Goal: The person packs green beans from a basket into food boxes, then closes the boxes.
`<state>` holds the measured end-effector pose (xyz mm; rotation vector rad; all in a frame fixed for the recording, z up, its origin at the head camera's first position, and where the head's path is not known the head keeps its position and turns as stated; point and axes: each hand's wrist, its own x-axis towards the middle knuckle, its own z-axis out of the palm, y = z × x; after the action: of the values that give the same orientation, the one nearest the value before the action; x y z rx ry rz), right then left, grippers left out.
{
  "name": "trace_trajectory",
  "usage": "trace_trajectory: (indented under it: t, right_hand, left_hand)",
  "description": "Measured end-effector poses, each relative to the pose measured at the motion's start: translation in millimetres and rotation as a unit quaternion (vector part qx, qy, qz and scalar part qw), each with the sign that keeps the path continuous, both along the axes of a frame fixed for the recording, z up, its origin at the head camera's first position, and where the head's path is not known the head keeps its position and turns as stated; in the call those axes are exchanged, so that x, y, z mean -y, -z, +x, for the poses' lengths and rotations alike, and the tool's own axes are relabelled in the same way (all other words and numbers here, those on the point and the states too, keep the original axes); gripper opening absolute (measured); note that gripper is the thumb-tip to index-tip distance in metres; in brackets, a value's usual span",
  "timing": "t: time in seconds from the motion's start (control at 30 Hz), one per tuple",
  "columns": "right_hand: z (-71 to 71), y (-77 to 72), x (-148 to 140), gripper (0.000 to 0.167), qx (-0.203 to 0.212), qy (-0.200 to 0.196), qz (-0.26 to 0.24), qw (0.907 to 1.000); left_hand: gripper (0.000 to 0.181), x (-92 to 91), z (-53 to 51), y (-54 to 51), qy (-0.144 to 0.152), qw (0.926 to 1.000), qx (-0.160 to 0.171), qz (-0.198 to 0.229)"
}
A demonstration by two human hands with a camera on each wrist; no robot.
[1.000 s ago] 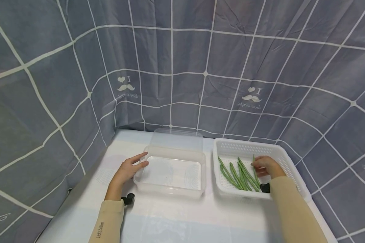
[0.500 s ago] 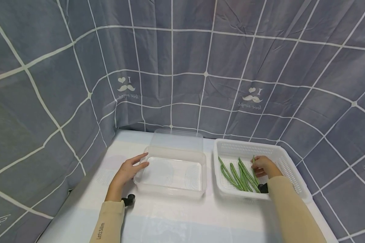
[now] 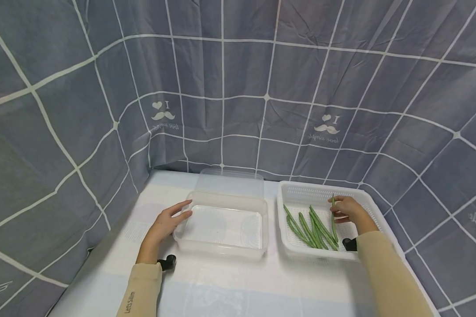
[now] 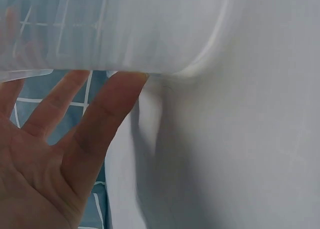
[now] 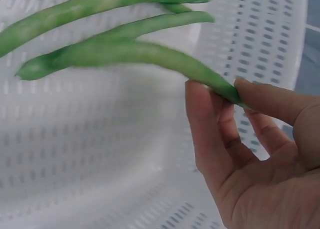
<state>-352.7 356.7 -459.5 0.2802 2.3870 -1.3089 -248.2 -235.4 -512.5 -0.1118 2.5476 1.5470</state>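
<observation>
My left hand (image 3: 164, 223) rests its outstretched fingers on the left rim of a clear plastic container (image 3: 222, 249). Up close in the left wrist view, the fingertips (image 4: 131, 81) touch the container's edge. My right hand (image 3: 352, 212) is over the right part of a white perforated basket (image 3: 319, 186). Between thumb and fingertips it pinches one end of a green bean (image 5: 145, 54), which stands partly raised from the basket floor. Several other green beans (image 3: 307, 231) lie to the left of it in the basket, some overlapping.
Behind the container lies a clear lid (image 3: 231, 182), flat on the white table (image 3: 222, 281). A grey curtain (image 3: 242, 116) with white grid lines encloses the back and both sides. The container and basket stand side by side with a narrow gap between.
My right hand has drawn slightly right and up, and the pinched green bean has come apart from the others. The left hand keeps its place on the container.
</observation>
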Motion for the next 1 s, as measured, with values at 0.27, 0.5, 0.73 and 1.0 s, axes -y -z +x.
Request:
trace_trajectory:
  t: [0.27,0.5,0.73,1.0]
  right_hand:
    - [-0.6,-25.0,13,0.063,-0.006,-0.003,-0.050,0.9987]
    - [-5.4,-43.5,30,0.066,-0.021,-0.006,-0.089,0.9958]
    - [-5.1,-60.3,58,0.068,-0.033,-0.019,-0.120,0.9920]
    - [-1.3,-76.4,95,0.065,-0.052,-0.055,-0.132,0.9883]
  left_hand:
    - [0.064,1.4,0.8,0.3,0.004,1.0000,-0.005,0.004]
    - [0.066,1.2,-1.2,1.7,0.009,0.9998,-0.015,-0.005]
    - [0.063,1.0,-1.3,2.1,0.014,0.9993,-0.031,-0.015]
    - [0.063,0.2,0.1,0.1,0.009,0.9995,-0.027,-0.008]
